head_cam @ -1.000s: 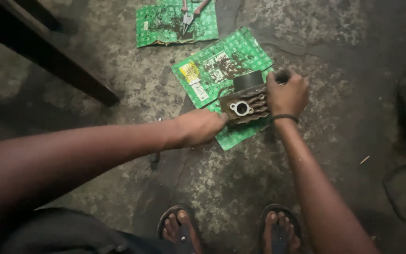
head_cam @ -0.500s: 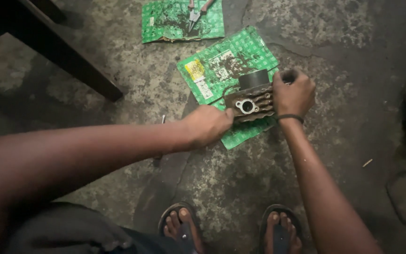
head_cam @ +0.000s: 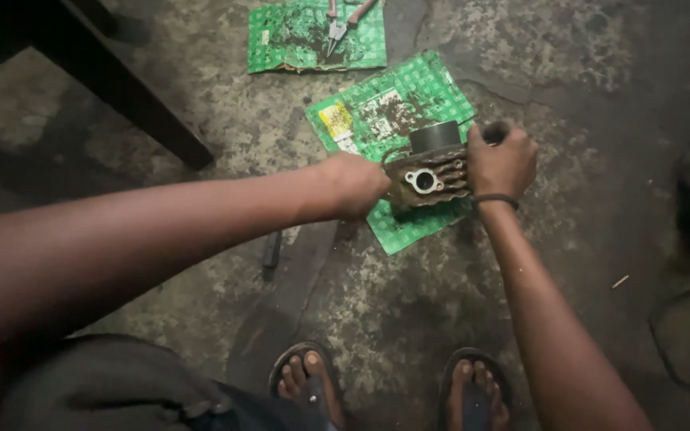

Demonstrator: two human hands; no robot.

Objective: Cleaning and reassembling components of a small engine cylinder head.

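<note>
1. The grimy, dull-brown finned metal engine cylinder (head_cam: 429, 177) is looking rough and oily.
2. The crumpled green printed cardboard sheet (head_cam: 397, 112) under it is showing matt, stained paper.
3. The cracked grey concrete floor (head_cam: 569, 96) is looking rough and blotchy.

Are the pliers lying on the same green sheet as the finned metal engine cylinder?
No, the red-handled pliers lie on a separate green sheet farther away.

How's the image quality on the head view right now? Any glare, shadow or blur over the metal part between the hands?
Head view: dim and uneven, no glare; the finned metal cylinder is sharp enough to show its fins and round port, between left hand and right hand; the near left forearm is soft and blurred; deep shadow swallows the upper left corner and right edge.
</note>
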